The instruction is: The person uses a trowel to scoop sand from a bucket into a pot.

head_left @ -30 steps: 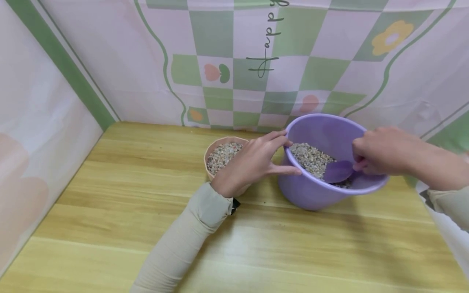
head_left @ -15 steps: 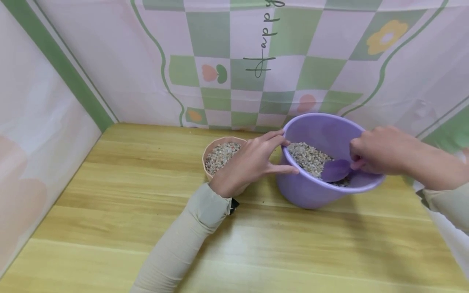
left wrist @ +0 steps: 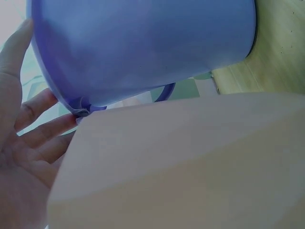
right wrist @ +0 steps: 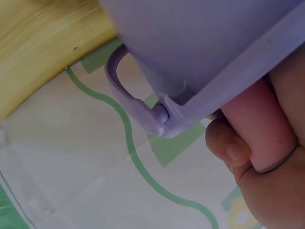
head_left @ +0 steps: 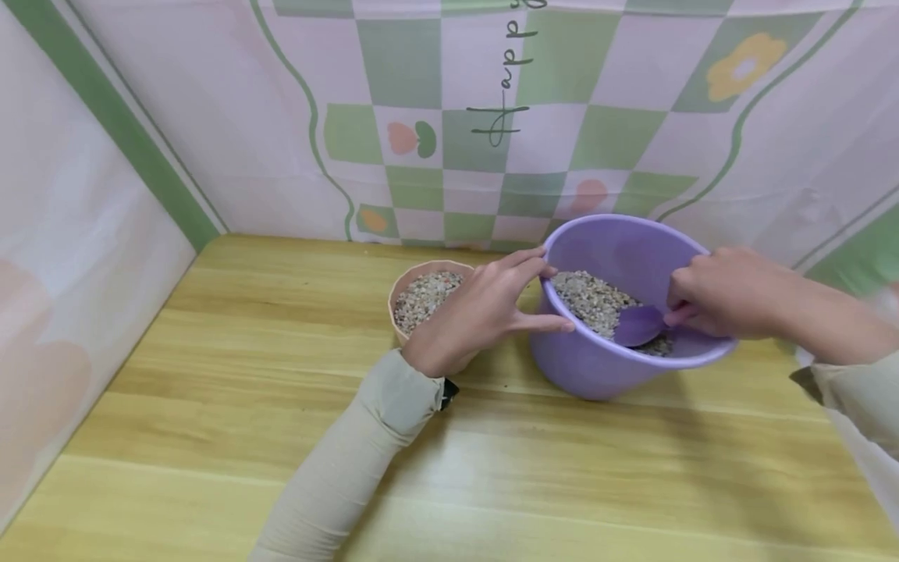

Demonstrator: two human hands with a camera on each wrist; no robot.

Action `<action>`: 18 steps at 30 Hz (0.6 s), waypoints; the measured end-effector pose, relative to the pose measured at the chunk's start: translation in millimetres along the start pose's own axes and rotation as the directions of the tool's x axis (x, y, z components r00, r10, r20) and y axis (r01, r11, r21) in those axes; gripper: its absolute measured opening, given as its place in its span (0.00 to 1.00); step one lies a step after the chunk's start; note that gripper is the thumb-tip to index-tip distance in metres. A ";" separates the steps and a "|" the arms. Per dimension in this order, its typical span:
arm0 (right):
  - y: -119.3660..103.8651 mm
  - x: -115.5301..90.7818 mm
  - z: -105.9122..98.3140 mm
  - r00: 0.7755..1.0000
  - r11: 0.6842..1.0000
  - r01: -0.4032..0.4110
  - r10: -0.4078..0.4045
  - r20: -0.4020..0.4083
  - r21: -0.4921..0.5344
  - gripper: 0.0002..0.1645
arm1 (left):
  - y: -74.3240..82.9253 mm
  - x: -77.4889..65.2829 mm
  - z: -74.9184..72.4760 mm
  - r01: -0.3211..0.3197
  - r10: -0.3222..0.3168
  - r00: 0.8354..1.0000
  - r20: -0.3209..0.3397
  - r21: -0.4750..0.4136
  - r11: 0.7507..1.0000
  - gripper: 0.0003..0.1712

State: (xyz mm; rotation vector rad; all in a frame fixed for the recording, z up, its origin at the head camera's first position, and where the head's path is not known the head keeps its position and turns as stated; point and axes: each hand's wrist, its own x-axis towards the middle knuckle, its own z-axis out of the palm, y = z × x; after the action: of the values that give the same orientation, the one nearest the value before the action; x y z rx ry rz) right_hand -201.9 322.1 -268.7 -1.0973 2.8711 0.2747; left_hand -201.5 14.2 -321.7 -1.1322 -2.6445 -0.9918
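Right hand (head_left: 733, 293) grips scoop (head_left: 641, 324) by pink handle (right wrist: 259, 126); blade sits in gravel (head_left: 594, 303) just left of grip, inside purple bucket (head_left: 588, 368). Left hand (head_left: 485, 306) spread wide on rim opposite; bowl (head_left: 406, 281) beyond. Likely mid-scoop; next move should need a level lift.

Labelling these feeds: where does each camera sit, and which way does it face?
Head: on the head, facing forward and down at the bucket and pot; left hand, right hand and sleeves show.
Left wrist: on that wrist, facing the bucket's outside; left hand shows.
Right wrist: on that wrist, facing the bucket's outside and scoop handle; right hand shows.
Both wrist views share the bucket.
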 end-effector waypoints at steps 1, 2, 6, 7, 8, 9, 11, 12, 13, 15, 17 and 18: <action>0.2 -1.2 -0.3 1.000 1.000 0.000 0.000 -0.004 0.000 0.14 | 0.6 0.5 0.2 0.003 -0.003 1.000 0.000 0.001 1.000 0.40; 0.4 -2.3 -0.7 1.000 1.000 0.001 -0.001 -0.007 0.001 0.14 | 1.2 1.0 0.4 0.003 -0.003 1.000 -0.003 -0.001 1.000 0.40; 0.3 -2.6 -1.2 1.000 1.000 0.006 -0.006 -0.014 0.000 0.14 | 1.0 1.2 0.7 -0.004 0.004 1.000 -0.011 -0.012 1.000 0.39; 0.6 -2.7 -1.1 1.000 1.000 0.008 -0.008 -0.018 0.001 0.14 | 0.9 1.2 0.8 -0.009 0.008 1.000 -0.011 -0.015 1.000 0.39; 0.9 -2.9 -1.0 1.000 1.000 0.007 -0.007 -0.020 -0.001 0.14 | 0.8 1.3 1.1 -0.015 0.014 1.000 -0.013 -0.017 1.000 0.39; 0.9 -3.1 -0.7 1.000 1.000 0.007 -0.007 -0.024 -0.002 0.14 | 0.6 1.4 1.3 -0.018 0.018 1.000 -0.013 -0.017 1.000 0.39; 1.9 -3.5 0.2 0.999 1.000 0.012 -0.012 -0.035 0.004 0.13 | 0.2 1.5 1.7 -0.020 0.020 1.000 -0.013 -0.018 1.000 0.39; 2.0 -3.5 0.8 0.999 1.000 0.015 -0.014 -0.041 0.007 0.13 | 0.1 1.5 1.9 -0.021 0.020 1.000 -0.014 -0.019 1.000 0.39; 2.4 -3.8 1.1 0.999 1.000 0.015 -0.014 -0.044 0.007 0.13 | -0.1 1.6 2.1 -0.026 0.025 1.000 -0.014 -0.018 1.000 0.38; 3.5 -3.7 1.9 0.998 1.000 0.021 -0.021 -0.052 0.010 0.14 | -0.7 1.3 2.3 -0.027 0.027 0.999 -0.017 -0.018 0.999 0.37; 3.8 -3.8 2.0 0.998 1.000 0.023 -0.022 -0.057 0.017 0.13 | -0.4 1.4 1.8 -0.023 0.022 1.000 -0.012 -0.018 1.000 0.36; 3.3 -3.7 1.8 0.998 1.000 0.020 -0.019 -0.057 0.018 0.13 | -0.2 1.2 1.6 -0.023 0.023 1.000 -0.011 -0.018 1.000 0.35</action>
State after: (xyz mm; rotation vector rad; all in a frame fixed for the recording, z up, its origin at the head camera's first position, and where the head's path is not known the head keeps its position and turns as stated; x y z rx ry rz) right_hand -201.4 327.3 -269.6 -1.1471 2.9044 0.2194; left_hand -202.2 15.8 -322.6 -1.1552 -2.6136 -1.0173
